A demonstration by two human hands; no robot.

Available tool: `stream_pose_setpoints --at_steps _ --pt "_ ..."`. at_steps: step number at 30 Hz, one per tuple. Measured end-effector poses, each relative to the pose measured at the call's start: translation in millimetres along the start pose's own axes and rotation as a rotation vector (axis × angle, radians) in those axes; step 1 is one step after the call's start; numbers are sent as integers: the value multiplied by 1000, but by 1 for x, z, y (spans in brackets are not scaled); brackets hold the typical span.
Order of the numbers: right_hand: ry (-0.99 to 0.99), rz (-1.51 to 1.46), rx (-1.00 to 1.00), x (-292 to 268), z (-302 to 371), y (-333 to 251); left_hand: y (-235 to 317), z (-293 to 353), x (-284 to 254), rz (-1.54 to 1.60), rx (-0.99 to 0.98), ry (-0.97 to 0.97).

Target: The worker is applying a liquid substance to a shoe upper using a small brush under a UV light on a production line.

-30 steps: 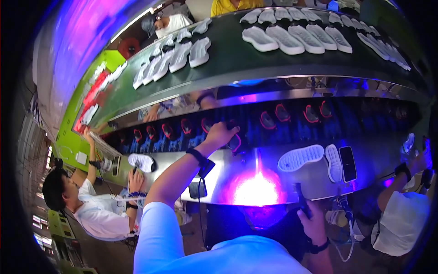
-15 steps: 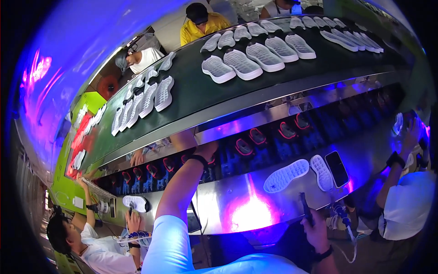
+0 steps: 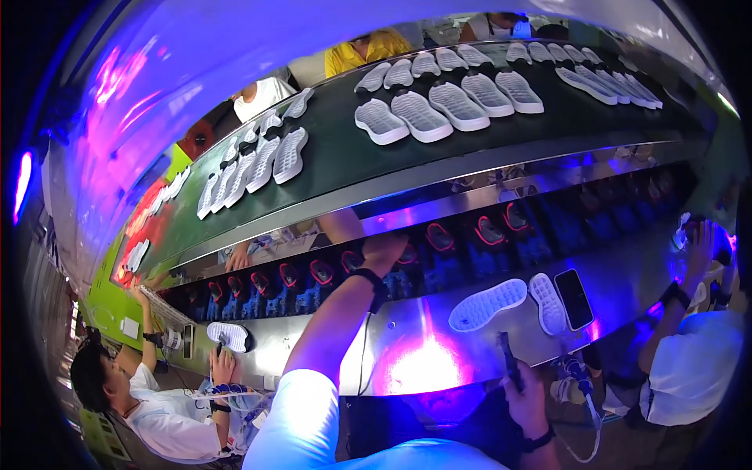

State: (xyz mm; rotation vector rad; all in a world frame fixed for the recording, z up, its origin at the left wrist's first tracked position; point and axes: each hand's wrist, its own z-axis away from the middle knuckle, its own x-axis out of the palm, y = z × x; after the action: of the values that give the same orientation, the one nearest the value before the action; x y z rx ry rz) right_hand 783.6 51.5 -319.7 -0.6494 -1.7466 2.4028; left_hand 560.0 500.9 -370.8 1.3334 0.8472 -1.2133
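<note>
My left hand [image 3: 385, 249] reaches into a long dark trough, right beside a dark shoe upper [image 3: 407, 253] with a red-edged collar. The fingers are mostly hidden, and I cannot make out whether they grip it. Lower right, my right hand [image 3: 528, 401] is closed around a dark, narrow tool [image 3: 509, 361] pointing up towards the bench; its exact kind is unclear. Past the tool's tip, a large white shoe sole [image 3: 489, 305] and a narrower white sole [image 3: 547, 304] lie on the metal bench. Several more red-edged uppers [image 3: 321, 272] stand along the trough.
A dark phone [image 3: 574, 300] lies beside the soles. Beyond the trough, a green belt [image 3: 329, 160] carries rows of white soles [image 3: 458, 107]. Co-workers sit close on both sides; the left one's hand [image 3: 223, 366] is near a white sole [image 3: 228, 337]. Bright light glares off the metal bench [image 3: 376, 321].
My left hand has moved to the right along the row of uppers. My right hand, still around the dark tool, has shifted slightly left. The view has tilted a little.
</note>
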Motion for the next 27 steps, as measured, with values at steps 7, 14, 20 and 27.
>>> stream_pose_setpoints --at_steps 7,14,20,27 --pt "-18 76 12 -19 -11 15 -4 -9 -3 -271 -2 -64" --pt "32 -41 0 -28 2 5 108 -31 21 204 102 110" --pt "66 34 3 -38 14 3 67 -34 51 250 104 -31" --pt "73 6 -106 -40 9 7 15 145 9 1574 -93 -386"
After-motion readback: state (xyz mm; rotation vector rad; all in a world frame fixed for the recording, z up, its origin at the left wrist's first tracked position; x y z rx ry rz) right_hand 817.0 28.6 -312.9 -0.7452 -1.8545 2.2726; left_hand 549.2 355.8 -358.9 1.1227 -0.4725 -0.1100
